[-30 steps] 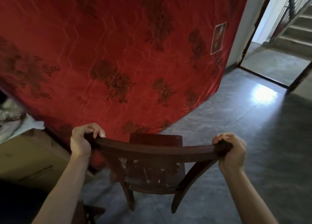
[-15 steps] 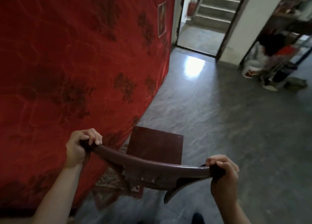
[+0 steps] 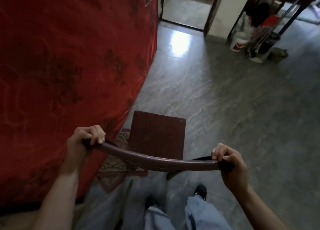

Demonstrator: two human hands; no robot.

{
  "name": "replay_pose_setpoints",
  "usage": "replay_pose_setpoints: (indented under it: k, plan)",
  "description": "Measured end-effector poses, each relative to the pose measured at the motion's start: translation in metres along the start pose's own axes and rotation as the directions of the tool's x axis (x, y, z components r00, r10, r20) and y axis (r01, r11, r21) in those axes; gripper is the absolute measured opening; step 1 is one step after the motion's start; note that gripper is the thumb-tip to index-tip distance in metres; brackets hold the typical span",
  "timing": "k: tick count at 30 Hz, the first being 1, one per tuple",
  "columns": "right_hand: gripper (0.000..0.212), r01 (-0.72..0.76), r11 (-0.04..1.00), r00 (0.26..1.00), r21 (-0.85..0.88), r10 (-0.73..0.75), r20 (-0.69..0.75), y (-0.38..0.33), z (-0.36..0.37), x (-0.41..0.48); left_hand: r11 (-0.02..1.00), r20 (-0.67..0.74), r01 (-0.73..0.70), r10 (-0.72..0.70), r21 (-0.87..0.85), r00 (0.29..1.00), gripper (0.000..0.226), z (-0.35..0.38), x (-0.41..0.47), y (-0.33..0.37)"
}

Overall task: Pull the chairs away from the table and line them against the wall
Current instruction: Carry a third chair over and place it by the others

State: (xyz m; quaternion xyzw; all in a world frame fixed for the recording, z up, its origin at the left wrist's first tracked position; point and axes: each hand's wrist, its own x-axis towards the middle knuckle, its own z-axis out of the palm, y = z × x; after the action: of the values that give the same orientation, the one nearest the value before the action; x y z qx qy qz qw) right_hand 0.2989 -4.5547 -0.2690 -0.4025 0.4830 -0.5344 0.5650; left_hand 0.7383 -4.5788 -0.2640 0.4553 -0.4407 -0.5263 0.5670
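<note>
A dark brown wooden chair [image 3: 156,134] is directly in front of me, seen from above, its square seat pointing away. My left hand [image 3: 84,139] grips the left end of its curved top rail. At the rail's right end my right hand [image 3: 228,162] is closed around the wood. The chair's left side is close beside a large red patterned mattress [image 3: 69,65] that stands upright along the left. The chair legs are mostly hidden under the seat and rail.
Grey stone floor [image 3: 233,108] spreads ahead and to the right. A doorway [image 3: 186,9] opens at the back. A dark shelf with a white bucket [image 3: 238,42] and clutter stands at the far right. A patterned rug [image 3: 114,165] lies under the chair. My legs and shoes are below.
The view has swung right and tilted down, so the mattress now sits on the left and more floor shows. The chair has come closer, seen more from above. Both hands keep their hold.
</note>
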Motion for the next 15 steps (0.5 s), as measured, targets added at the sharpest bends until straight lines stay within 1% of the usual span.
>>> replay_pose_setpoints:
  k: [2,6,8,11,13,15]
  plan:
    - [0.011,-0.047,0.998,0.998,-0.039,0.048,0.034,0.008,0.001,-0.020,1.000,0.017,0.004,-0.005,0.012,1.000,0.015,-0.009,-0.016,-0.004]
    - [0.011,-0.106,0.992,0.990,-0.071,0.112,0.088,0.025,0.005,-0.055,0.999,-0.004,0.036,-0.036,0.025,0.999,0.018,-0.028,-0.044,-0.015]
    - [0.011,-0.102,0.991,0.988,-0.085,0.111,0.108,0.030,0.005,-0.061,0.998,-0.017,0.047,-0.047,0.035,0.999,0.023,-0.032,-0.051,-0.018]
    - [0.011,-0.127,0.985,0.979,-0.117,0.143,0.142,0.028,0.001,-0.061,0.996,0.014,0.076,-0.076,0.047,0.997,0.014,-0.033,-0.053,-0.020]
    - [0.011,-0.130,0.980,0.971,-0.150,0.157,0.179,0.024,-0.001,-0.058,0.993,0.047,0.116,-0.117,0.033,0.992,0.019,-0.034,-0.052,-0.017]
    - [0.010,-0.133,0.975,0.960,-0.180,0.172,0.221,0.022,-0.004,-0.056,0.985,0.088,0.168,-0.171,0.036,0.981,0.016,-0.036,-0.053,-0.015]
